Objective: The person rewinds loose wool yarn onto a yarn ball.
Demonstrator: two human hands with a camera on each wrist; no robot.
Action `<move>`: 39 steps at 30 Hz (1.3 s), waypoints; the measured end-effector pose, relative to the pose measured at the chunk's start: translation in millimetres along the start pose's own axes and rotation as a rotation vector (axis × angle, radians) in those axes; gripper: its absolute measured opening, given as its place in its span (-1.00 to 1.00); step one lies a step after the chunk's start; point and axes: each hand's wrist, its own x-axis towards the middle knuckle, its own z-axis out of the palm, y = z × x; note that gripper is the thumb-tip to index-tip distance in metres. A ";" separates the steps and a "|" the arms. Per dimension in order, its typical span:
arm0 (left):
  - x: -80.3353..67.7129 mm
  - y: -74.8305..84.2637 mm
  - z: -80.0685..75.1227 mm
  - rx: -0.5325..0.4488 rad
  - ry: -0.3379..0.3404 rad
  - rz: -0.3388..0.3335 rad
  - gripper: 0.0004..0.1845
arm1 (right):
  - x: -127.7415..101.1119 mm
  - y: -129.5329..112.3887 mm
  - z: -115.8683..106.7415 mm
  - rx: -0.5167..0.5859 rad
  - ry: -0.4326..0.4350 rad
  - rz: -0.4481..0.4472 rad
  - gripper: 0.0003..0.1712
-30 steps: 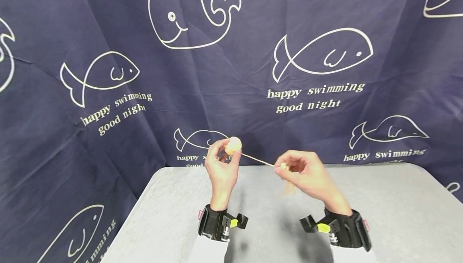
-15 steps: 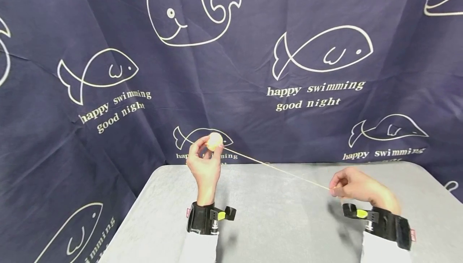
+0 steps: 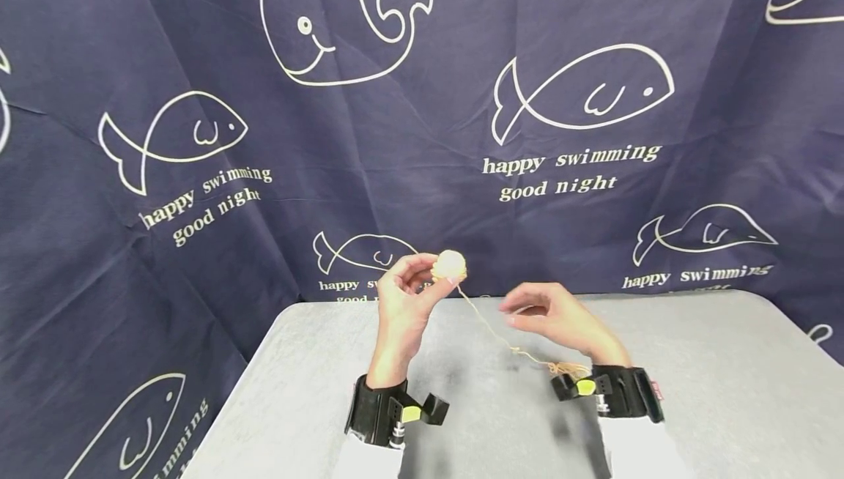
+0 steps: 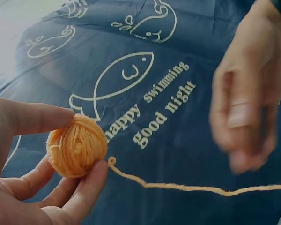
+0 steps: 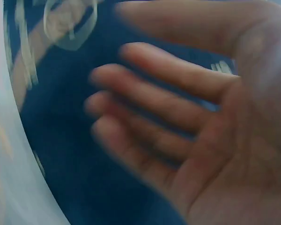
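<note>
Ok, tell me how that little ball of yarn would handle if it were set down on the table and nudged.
The yarn ball is round, so it would probably roll. It looks light: the left hand holds it up with just its fingers. The loose strand droops limp toward the gray table, so it would likely trail and unwind, not push back.

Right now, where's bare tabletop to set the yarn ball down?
Bare table right of the right hand, and near the left edge beyond the left hand. Crowded between the wrists: loose yarn trails from the ball.
</note>
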 end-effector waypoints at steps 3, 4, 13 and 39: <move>-2.0 1.4 1.8 -0.073 -0.029 -0.044 -0.66 | 11.9 -6.9 19.4 0.195 -0.005 -0.086 -0.73; -2.4 1.7 2.3 -0.100 -0.039 -0.057 -0.66 | 14.6 -8.9 25.2 0.242 -0.008 -0.100 -0.73; -1.0 3.6 3.9 -0.184 -0.032 -0.042 -0.66 | 18.7 -24.1 39.0 0.293 0.101 -0.096 -0.91; -4.8 -20.6 -3.2 0.529 -0.408 0.147 -0.66 | -5.3 -60.7 4.1 0.341 0.377 -0.208 -0.82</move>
